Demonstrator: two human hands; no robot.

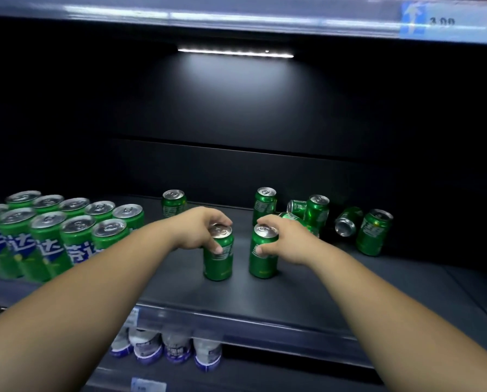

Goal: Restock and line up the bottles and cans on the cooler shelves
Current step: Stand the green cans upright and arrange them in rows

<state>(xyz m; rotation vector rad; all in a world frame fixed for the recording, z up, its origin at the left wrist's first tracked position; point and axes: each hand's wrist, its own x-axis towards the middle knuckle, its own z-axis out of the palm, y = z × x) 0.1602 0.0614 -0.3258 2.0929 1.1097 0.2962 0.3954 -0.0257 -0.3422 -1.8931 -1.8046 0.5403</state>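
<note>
- Far left of shelf [293, 295]: lined-up cans [61, 230], green, upright, in two tidy rows, touching side by side. This block looks done.
- Just right of the block, at the back: lone can [174, 202], upright, apart from the rows, not lined up yet.
- Level below, left of centre: bottles [177, 346], white and blue, blurred. Can't tell if they are in line.
- Left hand [202, 230]: fingers curled over the top rim, thumb on the side of left can [218, 256], gripping it. The can stands upright mid-shelf.
- Right hand [284, 240]: same grip, wrapped round the top of right can [263, 257]. It is upright, just beside the left can, with a small gap between them.
- Behind the right hand: back can [265, 205], upright, unsorted.
- Right side: loose cans [374, 236] in a scattered cluster. Some stand, and at least two lie on their sides, e.g. tipped can [345, 223].
- Progress, my read: roughly half on this shelf. The left block is set. The two gripped cans look like the start of a new row, or are on their way to join the block.
- What's left: the lone can, the back can and the whole right cluster, with the fallen ones stood up first. The middle and back of the shelf are mostly bare.
</note>
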